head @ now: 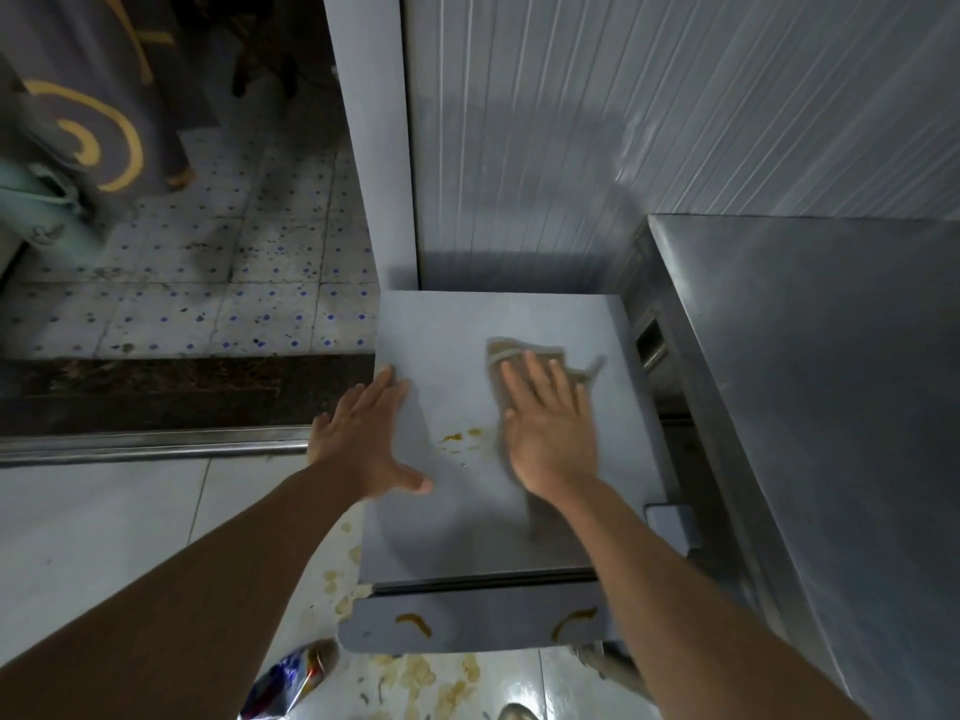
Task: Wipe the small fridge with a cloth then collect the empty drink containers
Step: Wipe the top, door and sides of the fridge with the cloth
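Crumpled foil catches the light down by my feet, a blue-and-red drink container (291, 683) lying on the floor (104, 537) among pale splashes, waiting for the collecting part. Just above it, two orange streaks mark the fridge door (467, 623). Up on the small fridge (441, 330), my left hand (363, 439) lies flat and spread on the left edge, I'd say to steady the thing while I scrub. My right hand (550, 433) presses open-palmed on the tan cloth (524, 366), fingers splayed to keep it flat. Orange drips (460, 439) sit between my hands, just left of the cloth: next target, I reckon. Beyond stands the ribbed grey wall (675, 122), steel cabinet (831, 381) to the right.
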### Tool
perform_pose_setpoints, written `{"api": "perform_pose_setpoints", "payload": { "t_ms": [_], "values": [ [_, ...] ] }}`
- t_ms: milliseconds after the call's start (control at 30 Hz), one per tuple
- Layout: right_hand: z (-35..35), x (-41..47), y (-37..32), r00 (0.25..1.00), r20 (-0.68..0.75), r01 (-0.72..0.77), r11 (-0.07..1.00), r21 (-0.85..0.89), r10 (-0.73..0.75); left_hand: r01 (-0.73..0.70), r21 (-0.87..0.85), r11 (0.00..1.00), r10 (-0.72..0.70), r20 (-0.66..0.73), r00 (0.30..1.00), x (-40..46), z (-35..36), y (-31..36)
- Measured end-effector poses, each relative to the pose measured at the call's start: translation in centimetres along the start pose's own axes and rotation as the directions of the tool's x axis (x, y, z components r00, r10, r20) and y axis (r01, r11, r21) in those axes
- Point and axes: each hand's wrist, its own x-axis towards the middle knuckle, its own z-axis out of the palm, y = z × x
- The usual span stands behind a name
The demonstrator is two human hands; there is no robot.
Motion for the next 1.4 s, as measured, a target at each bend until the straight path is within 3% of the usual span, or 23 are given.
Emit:
{"api": "perform_pose_setpoints", "payload": {
  "t_ms": [100,167,233,300,367,433,533,600,667,767,900,967,1100,1167,1267,1400],
  "values": [
    [-1.3,0.8,4.0,0.959,-0.017,-0.283,0.959,-0.007,0.282,0.000,-0.013,1.000,0.000,-0.002,1.000,-0.1,0.0,0.1],
    [-1.2,1.1,3.2,0.931,-0.047,-0.361,0.932,0.027,0.362,-0.004,-0.040,0.999,0.004,-0.002,1.000,-0.2,0.2,-0.1],
    [-0.5,1.2,0.3,0.956,-0.058,-0.286,0.958,0.017,0.287,-0.014,-0.061,0.998,0.013,-0.007,1.000,-0.1,0.4,-0.3],
    [0.5,0.9,-3.6,0.994,-0.054,-0.094,0.995,0.036,0.096,-0.028,-0.066,0.997,0.026,-0.020,0.999,0.0,0.3,-0.4],
    [0.9,0.4,-6.1,0.997,-0.007,0.077,0.995,0.066,-0.077,-0.026,-0.064,0.998,0.024,-0.035,0.999,-0.1,0.1,-0.2],
    [0.7,0.2,-5.5,0.986,0.047,0.155,0.986,0.068,-0.158,0.011,-0.113,0.994,-0.018,-0.062,0.998,-1.0,0.6,-0.1],
    [0.0,-0.6,-0.9,1.000,0.029,-0.001,1.000,-0.022,0.002,0.129,-0.272,0.954,-0.143,-0.032,0.989,-2.9,1.9,-0.7],
    [-0.7,-0.9,1.1,0.983,0.012,-0.183,0.982,-0.043,0.184,0.164,-0.339,0.927,-0.171,0.009,0.985,-3.5,2.5,-1.3],
    [-0.6,-0.8,0.0,0.968,0.009,-0.249,0.968,-0.029,0.250,0.164,-0.377,0.911,-0.176,0.005,0.984,-3.6,2.5,-1.5],
    [0.7,-0.1,-5.6,0.998,0.038,-0.048,0.999,-0.008,0.048,0.153,-0.383,0.911,-0.164,0.005,0.986,-3.6,2.6,-1.2],
    [1.1,0.2,-9.6,0.973,0.084,0.209,0.976,0.057,-0.213,0.131,-0.440,0.889,-0.130,0.032,0.991,-3.9,2.3,-1.7],
    [0.7,-0.2,-7.3,0.971,0.111,0.208,0.978,0.032,-0.210,0.123,-0.416,0.901,-0.109,0.058,0.992,-4.3,2.2,-2.5],
    [-0.1,-1.2,-4.5,0.989,0.088,-0.116,0.993,-0.022,0.118,0.121,-0.404,0.907,-0.099,0.075,0.992,-4.7,2.3,-3.4],
    [0.5,-0.9,-6.8,0.995,0.081,-0.062,0.998,-0.010,0.062,0.116,-0.421,0.900,-0.094,0.073,0.993,-4.5,2.4,-3.5],
    [1.1,-0.8,-9.2,0.982,0.081,0.172,0.985,0.014,-0.172,0.095,-0.453,0.886,-0.084,0.046,0.995,-4.4,2.8,-3.7],
    [0.7,2.1,-9.1,0.972,0.105,0.213,0.977,-0.007,-0.211,0.068,-0.474,0.878,-0.060,0.030,0.998,-4.5,3.2,-3.9]
  ]
}}
